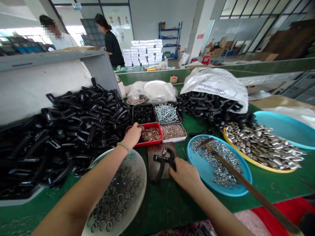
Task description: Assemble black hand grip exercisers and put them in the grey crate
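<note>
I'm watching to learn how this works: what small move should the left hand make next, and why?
Probably the left hand should lift one pin from the red tray over to the black grip, I think: it is already at the tray, and the right hand rests on the grip.

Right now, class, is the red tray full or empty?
Not empty: the red tray holds small copper-coloured pins, the left hand at its rim.
</note>
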A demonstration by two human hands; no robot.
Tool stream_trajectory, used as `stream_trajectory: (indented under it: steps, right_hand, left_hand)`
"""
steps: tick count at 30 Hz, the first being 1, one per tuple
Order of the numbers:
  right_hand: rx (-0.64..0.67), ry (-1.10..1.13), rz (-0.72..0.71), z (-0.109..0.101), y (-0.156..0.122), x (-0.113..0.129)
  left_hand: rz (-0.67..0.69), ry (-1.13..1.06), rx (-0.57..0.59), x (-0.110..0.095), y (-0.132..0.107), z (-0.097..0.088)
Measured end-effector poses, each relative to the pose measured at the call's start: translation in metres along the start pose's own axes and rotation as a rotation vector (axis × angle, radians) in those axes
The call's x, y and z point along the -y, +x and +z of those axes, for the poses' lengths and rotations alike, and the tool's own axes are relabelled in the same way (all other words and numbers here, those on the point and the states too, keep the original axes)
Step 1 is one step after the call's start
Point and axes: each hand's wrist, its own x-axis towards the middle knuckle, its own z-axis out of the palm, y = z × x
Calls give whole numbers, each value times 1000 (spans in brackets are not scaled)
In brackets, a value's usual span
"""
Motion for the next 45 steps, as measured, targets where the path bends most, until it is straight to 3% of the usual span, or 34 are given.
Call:
stream_trajectory:
  steps: [3,7,11,16,21,26,28,32,34,38,45]
  right_hand:
    - [44,463,135,4,1,-14]
    - [106,1177,244,12,-8,-25]
    - [75,1473,224,21,-15,-20]
    - [79,1574,178,21,-19,-18]
    - [57,1588,169,24,-21,-22]
    - [35,1691,171,18,-23,-23]
    - [18,1780,171,13,-24,-21]
    - [-10,1947,154,7,-26,-15]
    - [-18,1983,135,5,-25,-11]
    - [7,1971,96,2,-23,-6]
    - [85,1902,47,3,-34,-8]
  left_hand:
    - [3,-106,-63,-2,-10,-3]
    - [-15,-114,-55,-3,-22,-1]
    - [4,20,48,0,-16,6]
    - [65,48,140,-5,2,5]
    - [141,22,153,-22,9,5]
    - [132,-33,109,-31,7,5]
    - [70,-229,48,-38,-3,2]
    - [-207,-1226,-71,-69,-50,-2]
    - [-269,-1510,-86,-84,-76,-2]
    - [-241,-1482,-124,-92,-106,-5]
    - [-141,-1374,-61,-88,-114,-14]
